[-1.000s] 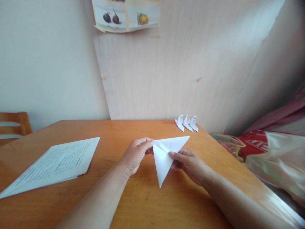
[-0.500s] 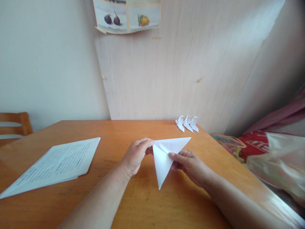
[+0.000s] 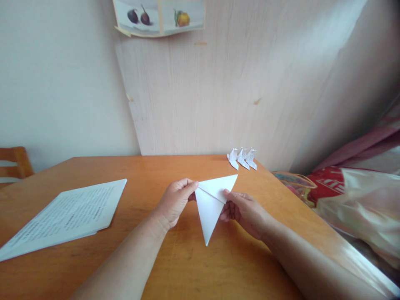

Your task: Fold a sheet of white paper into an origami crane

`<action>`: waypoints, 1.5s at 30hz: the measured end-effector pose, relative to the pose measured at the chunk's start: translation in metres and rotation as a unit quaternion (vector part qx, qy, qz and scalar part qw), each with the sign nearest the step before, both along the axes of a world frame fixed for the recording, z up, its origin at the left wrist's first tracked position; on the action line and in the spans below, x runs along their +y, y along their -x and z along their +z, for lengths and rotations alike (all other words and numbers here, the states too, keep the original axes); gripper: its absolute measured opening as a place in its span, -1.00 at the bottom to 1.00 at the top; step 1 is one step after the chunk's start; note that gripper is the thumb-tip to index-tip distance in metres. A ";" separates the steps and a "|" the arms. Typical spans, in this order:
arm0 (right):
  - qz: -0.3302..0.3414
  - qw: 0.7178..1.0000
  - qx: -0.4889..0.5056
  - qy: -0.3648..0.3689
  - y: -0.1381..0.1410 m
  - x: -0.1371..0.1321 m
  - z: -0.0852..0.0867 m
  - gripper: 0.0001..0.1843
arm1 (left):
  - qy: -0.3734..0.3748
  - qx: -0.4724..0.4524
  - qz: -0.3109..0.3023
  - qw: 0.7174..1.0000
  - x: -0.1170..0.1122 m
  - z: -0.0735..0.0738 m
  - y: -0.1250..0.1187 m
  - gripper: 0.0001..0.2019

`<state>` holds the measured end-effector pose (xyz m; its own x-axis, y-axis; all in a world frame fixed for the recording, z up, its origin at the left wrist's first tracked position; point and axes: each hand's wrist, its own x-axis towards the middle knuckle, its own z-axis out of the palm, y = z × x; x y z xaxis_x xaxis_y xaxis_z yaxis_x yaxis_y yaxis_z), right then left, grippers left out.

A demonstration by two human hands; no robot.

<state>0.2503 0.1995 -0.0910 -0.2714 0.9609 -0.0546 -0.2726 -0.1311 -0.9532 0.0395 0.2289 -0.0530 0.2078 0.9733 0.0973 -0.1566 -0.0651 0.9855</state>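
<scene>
Head cam up, I've got both hands mid-frame over the table [image 3: 187,271]. L hand [image 3: 175,202] is closed in a pinch on the paper [image 3: 208,210] at its 10 o'clock corner, thumb and fingertips tight together w/ the corner between them. R hand [image 3: 246,213] has the 3 o'clock edge: thumb pressed on top, other fingers curled under, so it's clamped on the paper too.

Paper's a white folded triangle. One long tip points to 6 o'clock, another sticks out at 2 o'clock past the R thumb, and a fold line runs across the upper part. It sits btwn the two hands, approx centre of the table. Can't tell if the low tip touches the wood.

Round the hands: printed sheets [image 3: 68,212] lie flat at 9 o'clock, well apart. Three small folded pieces [image 3: 241,158] stand in a row at 1 o'clock, near the far table edge, just in front of the wood panel [image 3: 203,96]. Plastic bag [image 3: 356,204] w/ red print shows at 3 o'clock, off the table's right edge. Chair [image 3: 14,162] back pokes in at 9 o'clock, far left. Fruit picture [image 3: 159,14] hangs at 12 o'clock, cut off by the frame top.
</scene>
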 end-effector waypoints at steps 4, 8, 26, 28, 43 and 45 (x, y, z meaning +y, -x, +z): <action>0.005 1.000 0.011 0.008 -0.001 0.001 0.001 -0.43 | 0.005 0.002 0.006 1.000 0.001 0.000 0.000 -0.71; 0.018 1.000 0.002 -0.012 -0.002 -0.001 0.000 -0.57 | 0.012 -0.003 0.005 1.000 0.002 -0.001 0.001 -0.71; -0.227 0.929 -0.233 -0.174 -0.033 0.008 0.017 -0.63 | 0.037 0.185 -0.145 0.971 -0.003 -0.006 0.008 -0.66; -0.121 0.931 -0.282 -0.197 -0.025 0.001 0.019 -0.64 | 0.031 0.214 -0.168 0.962 -0.004 -0.007 0.007 -0.66; 0.088 0.975 -0.200 -0.031 -0.012 -0.014 0.018 -0.58 | 0.041 0.204 -0.209 0.955 -0.012 0.003 0.005 -0.88; 0.093 0.973 -0.206 -0.044 -0.012 -0.015 0.017 -0.58 | 0.036 0.212 -0.197 0.957 -0.012 0.003 0.004 -0.89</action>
